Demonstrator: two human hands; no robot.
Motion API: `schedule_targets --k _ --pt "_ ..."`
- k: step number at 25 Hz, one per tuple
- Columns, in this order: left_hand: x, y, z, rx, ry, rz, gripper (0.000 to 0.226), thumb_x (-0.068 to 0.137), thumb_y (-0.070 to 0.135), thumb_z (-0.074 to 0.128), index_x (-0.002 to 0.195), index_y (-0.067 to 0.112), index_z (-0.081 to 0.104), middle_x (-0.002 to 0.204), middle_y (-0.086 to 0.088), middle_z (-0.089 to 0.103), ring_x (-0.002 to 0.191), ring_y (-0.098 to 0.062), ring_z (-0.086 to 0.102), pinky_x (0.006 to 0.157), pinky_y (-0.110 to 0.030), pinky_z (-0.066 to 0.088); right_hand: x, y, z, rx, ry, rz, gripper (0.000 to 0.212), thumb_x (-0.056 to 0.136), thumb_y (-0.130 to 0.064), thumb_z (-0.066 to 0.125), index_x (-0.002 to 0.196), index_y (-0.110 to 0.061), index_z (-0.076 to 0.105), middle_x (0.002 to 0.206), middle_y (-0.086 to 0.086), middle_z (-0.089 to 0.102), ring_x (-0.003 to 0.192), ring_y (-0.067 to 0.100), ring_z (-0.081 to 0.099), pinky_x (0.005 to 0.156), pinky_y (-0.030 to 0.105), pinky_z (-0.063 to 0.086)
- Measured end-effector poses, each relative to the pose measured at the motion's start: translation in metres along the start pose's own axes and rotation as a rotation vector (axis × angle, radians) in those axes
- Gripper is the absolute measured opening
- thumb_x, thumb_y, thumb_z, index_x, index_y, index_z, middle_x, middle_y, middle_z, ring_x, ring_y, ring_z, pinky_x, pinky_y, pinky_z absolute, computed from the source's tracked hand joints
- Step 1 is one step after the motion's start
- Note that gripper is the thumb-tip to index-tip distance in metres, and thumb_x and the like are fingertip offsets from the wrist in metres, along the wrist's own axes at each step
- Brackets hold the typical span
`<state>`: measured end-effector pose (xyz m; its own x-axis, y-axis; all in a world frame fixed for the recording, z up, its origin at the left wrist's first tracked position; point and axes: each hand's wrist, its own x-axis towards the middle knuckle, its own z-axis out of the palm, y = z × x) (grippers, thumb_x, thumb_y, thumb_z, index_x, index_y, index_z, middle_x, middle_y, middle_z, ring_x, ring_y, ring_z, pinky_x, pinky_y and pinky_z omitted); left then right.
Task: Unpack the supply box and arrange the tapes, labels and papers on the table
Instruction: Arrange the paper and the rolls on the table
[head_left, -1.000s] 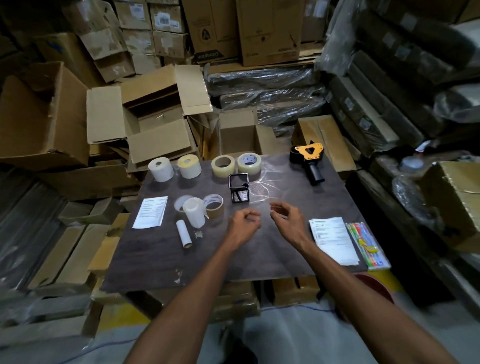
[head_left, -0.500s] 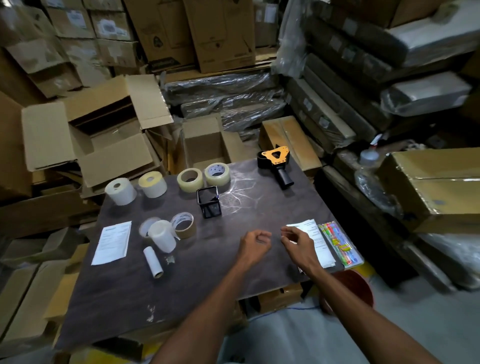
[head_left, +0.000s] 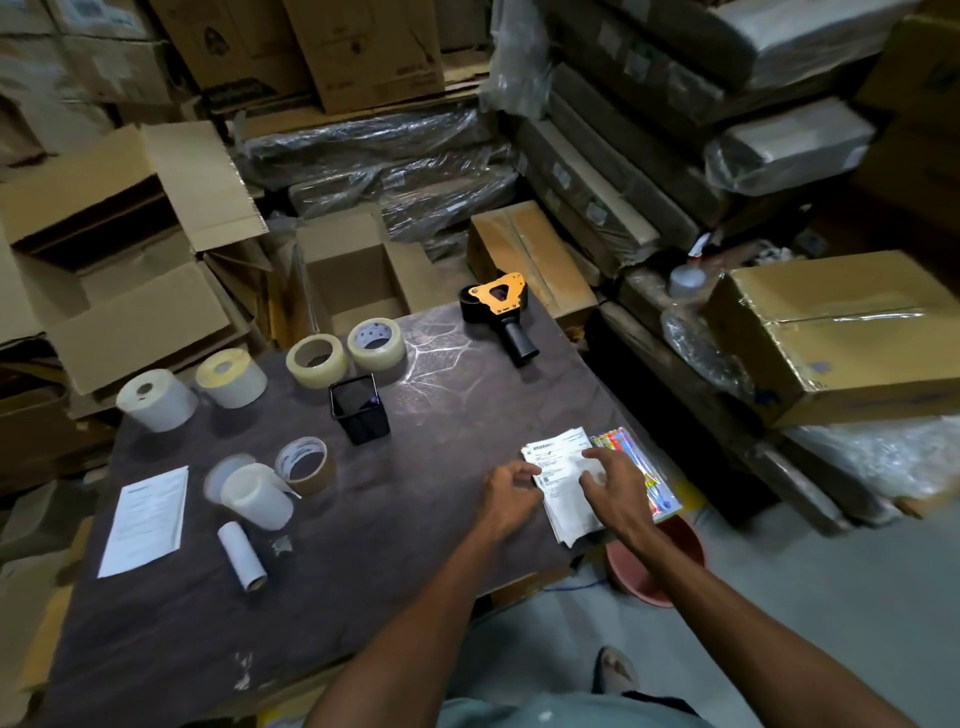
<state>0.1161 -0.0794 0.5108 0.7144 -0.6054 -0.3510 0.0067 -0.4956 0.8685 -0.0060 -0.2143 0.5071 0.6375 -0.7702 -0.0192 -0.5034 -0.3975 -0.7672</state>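
Head view showed me both hands at the paper stack (head_left: 563, 480) near the right edge of the table (head_left: 415, 519). My left hand (head_left: 506, 496) sat at the stack's left edge with fingers curled, thumb and forefinger seemingly nipping the sheets, though I could not tell for sure that they held them. My right hand (head_left: 615, 491) hovered over the stack's right side, fingers spread and loosely bent, gripping nothing that I could see.

I judged the step to be squaring this stack. To do it well I would have pressed flat with the right palm while the left tapped the edge true, slowly, since thin printed sheets fan and slide on a smooth top. The stack overhung the near edge, so I reckoned it wanted drawing inward.

The table was dark, grained and slightly glossy. Touching the stack's right side lay a flat, shiny plastic pen packet (head_left: 641, 470) in bright colours. Farther left stood a black mesh cup (head_left: 360, 410), two clear tape rolls (head_left: 345, 351), a brown tape roll (head_left: 306, 465) and two matte label rolls (head_left: 192, 387). A single sheet (head_left: 145, 519) lay near the left side; an orange-and-black tape dispenser (head_left: 501, 312) sat at the far edge.
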Motion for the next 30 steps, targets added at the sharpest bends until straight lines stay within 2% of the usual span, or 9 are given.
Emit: schedule_targets --k 3,5,10,14,19,21,23,27,30 --pt "0.007 -0.004 0.016 0.037 0.024 -0.051 0.027 0.056 0.022 0.062 0.080 0.032 0.070 0.098 0.002 0.074 0.083 -0.015 0.072 0.080 -0.033 0.060 0.012 0.017 0.003 -0.078 -0.116 0.014 0.051 0.068 -0.036 0.058 0.109 -0.007 0.068 0.110 0.011 0.066 0.108 0.027 0.058 0.086 0.016 0.033" --pt "0.017 -0.015 0.028 0.071 0.013 -0.060 0.030 0.055 0.022 0.064 0.083 0.028 0.072 0.107 -0.003 0.074 0.087 -0.015 0.072 0.082 -0.037 0.061 0.017 0.025 0.007 -0.119 -0.216 0.051 0.056 0.064 -0.043 0.056 0.108 -0.011 0.069 0.111 0.011 0.065 0.111 0.027 0.056 0.087 0.015 0.031" --pt "0.015 -0.021 0.048 0.095 0.084 -0.073 0.032 0.057 0.021 0.067 0.085 0.037 0.065 0.117 -0.005 0.061 0.099 -0.019 0.069 0.087 -0.039 0.059 0.017 0.030 0.007 -0.190 -0.317 0.040 0.049 0.067 -0.034 0.060 0.114 -0.019 0.064 0.120 0.009 0.060 0.116 0.026 0.052 0.093 0.024 0.037" --pt "-0.002 -0.006 0.055 0.132 0.157 -0.025 0.036 0.069 0.015 0.074 0.098 0.032 0.062 0.113 0.001 0.051 0.106 -0.017 0.062 0.095 -0.035 0.054 0.012 0.019 0.000 -0.201 -0.311 0.028 0.063 0.080 -0.025 0.068 0.139 -0.013 0.047 0.138 0.012 0.049 0.128 0.029 0.045 0.107 0.032 0.035" --pt "-0.006 -0.003 0.059 0.159 0.188 -0.054 0.046 0.070 0.002 0.071 0.109 0.025 0.063 0.121 -0.001 0.051 0.115 -0.019 0.058 0.098 -0.029 0.051 0.016 0.009 0.010 -0.279 -0.375 0.038 0.094 0.080 -0.044 0.068 0.155 -0.017 0.017 0.151 0.015 0.038 0.135 0.036 0.039 0.111 0.045 0.034" --pt "-0.008 -0.005 0.061 0.254 0.155 -0.066 0.054 0.071 -0.006 0.070 0.120 0.017 0.061 0.130 -0.001 0.047 0.120 -0.018 0.052 0.095 -0.016 0.044 0.020 0.000 0.009 -0.217 -0.321 0.080 0.088 0.080 -0.057 0.055 0.152 -0.018 0.022 0.144 0.016 0.045 0.130 0.036 0.045 0.110 0.047 0.036" --pt "-0.009 -0.006 0.062 0.312 0.129 -0.066 0.059 0.073 -0.007 0.069 0.126 0.014 0.057 0.133 0.000 0.042 0.121 -0.018 0.049 0.090 -0.012 0.040 0.023 -0.009 0.008 -0.200 -0.248 0.110 0.085 0.085 -0.070 0.037 0.149 -0.015 0.030 0.140 0.015 0.050 0.127 0.035 0.049 0.109 0.047 0.036" --pt "-0.008 -0.008 0.060 0.319 0.123 0.008 0.060 0.066 -0.009 0.064 0.122 0.012 0.058 0.126 -0.001 0.039 0.115 -0.020 0.051 0.093 -0.021 0.048 0.035 -0.006 0.010 -0.202 -0.269 0.152 0.082 0.082 -0.051 0.066 0.148 -0.024 0.027 0.141 0.017 0.046 0.131 0.037 0.044 0.111 0.047 0.035" --pt "-0.007 -0.009 0.058 0.308 0.121 0.022 0.059 0.063 -0.008 0.064 0.117 0.013 0.059 0.123 0.001 0.038 0.113 -0.020 0.051 0.092 -0.030 0.053 0.039 -0.004 0.006 -0.182 -0.310 0.212 0.096 0.072 -0.031 0.081 0.148 -0.026 0.023 0.142 0.022 0.040 0.133 0.042 0.040 0.112 0.049 0.033"
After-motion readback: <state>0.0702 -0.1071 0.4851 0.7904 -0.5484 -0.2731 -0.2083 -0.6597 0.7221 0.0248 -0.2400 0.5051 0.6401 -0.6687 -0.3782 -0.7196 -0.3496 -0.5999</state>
